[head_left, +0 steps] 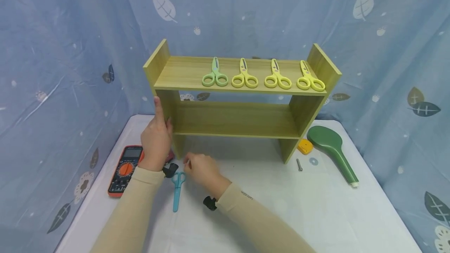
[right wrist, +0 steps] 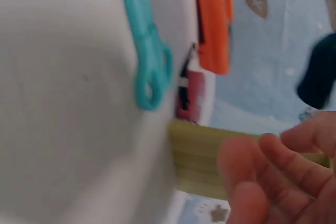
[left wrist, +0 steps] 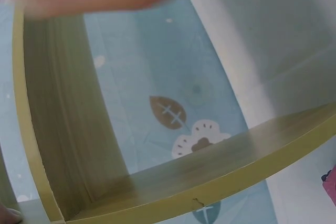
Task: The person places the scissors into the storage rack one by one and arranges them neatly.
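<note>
Bracing the wooden shelf (head_left: 239, 118) by its left upright, your left hand (head_left: 157, 138) lies flat against the panel, fingers straight and pointing up, likely steadying the rack. Four scissors (head_left: 261, 76) lie in a row on the top board, handles toward you, one green and three yellow. Your right hand (head_left: 202, 169) hovers low over the white table (head_left: 316, 214), fingers loosely curled with nothing in them, just beside the blue scissors (head_left: 177, 190), which lie flat with handles toward the shelf. The orange multimeter (head_left: 124, 170) sits at your left.
</note>
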`<state>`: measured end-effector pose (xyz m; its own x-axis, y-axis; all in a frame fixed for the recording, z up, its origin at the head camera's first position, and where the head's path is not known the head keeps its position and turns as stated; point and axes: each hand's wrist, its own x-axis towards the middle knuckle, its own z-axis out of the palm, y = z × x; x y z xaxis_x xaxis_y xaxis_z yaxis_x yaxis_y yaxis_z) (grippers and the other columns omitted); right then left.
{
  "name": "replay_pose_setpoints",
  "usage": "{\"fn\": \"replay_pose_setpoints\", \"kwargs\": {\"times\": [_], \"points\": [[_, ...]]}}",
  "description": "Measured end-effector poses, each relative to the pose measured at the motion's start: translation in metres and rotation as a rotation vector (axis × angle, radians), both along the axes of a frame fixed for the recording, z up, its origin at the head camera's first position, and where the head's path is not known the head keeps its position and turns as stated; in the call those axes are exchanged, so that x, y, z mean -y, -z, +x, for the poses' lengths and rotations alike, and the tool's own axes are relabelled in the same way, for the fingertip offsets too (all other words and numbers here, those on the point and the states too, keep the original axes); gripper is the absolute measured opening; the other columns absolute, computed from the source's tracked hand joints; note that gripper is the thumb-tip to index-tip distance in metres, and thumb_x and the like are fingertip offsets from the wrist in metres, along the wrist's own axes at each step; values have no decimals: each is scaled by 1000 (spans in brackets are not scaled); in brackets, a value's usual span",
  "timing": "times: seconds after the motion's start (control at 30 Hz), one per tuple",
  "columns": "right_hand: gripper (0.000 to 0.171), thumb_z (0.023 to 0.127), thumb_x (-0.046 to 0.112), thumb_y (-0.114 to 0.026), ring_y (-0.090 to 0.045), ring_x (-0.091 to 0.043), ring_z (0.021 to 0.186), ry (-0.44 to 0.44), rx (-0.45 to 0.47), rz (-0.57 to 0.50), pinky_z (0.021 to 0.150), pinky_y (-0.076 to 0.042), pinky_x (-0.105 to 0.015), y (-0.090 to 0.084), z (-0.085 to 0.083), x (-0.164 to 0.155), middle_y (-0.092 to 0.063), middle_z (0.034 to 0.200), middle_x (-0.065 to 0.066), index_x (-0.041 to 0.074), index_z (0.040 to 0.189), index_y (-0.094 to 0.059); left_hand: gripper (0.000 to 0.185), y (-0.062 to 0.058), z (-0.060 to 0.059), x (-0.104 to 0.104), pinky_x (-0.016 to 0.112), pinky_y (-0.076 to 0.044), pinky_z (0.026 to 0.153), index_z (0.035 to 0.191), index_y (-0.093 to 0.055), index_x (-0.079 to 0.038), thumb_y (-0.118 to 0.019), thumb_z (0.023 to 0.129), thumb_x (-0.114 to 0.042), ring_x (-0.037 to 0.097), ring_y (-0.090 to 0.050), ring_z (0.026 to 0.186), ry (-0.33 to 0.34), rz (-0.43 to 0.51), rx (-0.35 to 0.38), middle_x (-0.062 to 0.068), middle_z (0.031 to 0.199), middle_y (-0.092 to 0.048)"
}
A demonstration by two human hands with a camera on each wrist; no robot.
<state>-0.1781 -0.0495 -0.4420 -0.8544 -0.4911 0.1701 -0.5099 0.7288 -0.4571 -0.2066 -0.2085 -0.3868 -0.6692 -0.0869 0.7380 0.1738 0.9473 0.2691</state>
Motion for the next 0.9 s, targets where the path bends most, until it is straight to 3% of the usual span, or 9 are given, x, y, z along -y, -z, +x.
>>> {"fn": "replay_pose_setpoints", "kwargs": {"times": [0.2,0.43,0.53,0.7,0.9], "points": [[20,93,23,-77,-56,-7,65,3,62,63,55,-43,-23,27,1,14,-68,90,5,18,112,-73,109,-1,2,0,51,-42,48,163,22,-40,-62,104,-4,38,-53,55,-7,10,46,23,74,-56],[64,86,54,-83,-62,-14,81,64,176,175,61,-50,-31,47,7,36,-58,126,-9,16,135,-65,110,-2,2,0,52,-43,49,162,24,-41,-62,104,-4,38,-53,55,-11,11,54,23,73,-56],[74,83,58,-84,-64,-16,83,72,175,212,60,-51,-32,51,10,43,-57,129,-12,12,137,-63,110,-2,1,0,51,-43,49,162,25,-41,-61,104,-4,38,-53,56,-10,10,51,22,73,-55],[68,78,54,-90,-59,-13,73,88,180,195,56,-49,-31,54,12,46,-55,110,-7,12,125,-65,111,-2,0,-1,50,-43,48,160,28,-43,-61,105,-5,37,-52,55,-12,3,52,21,71,-54],[61,76,45,-95,-54,-13,74,98,315,103,62,-49,-30,54,12,46,-55,99,-4,11,116,-64,112,-1,1,0,50,-43,48,160,28,-43,-61,105,-5,37,-52,54,-20,10,57,21,71,-53]]}}
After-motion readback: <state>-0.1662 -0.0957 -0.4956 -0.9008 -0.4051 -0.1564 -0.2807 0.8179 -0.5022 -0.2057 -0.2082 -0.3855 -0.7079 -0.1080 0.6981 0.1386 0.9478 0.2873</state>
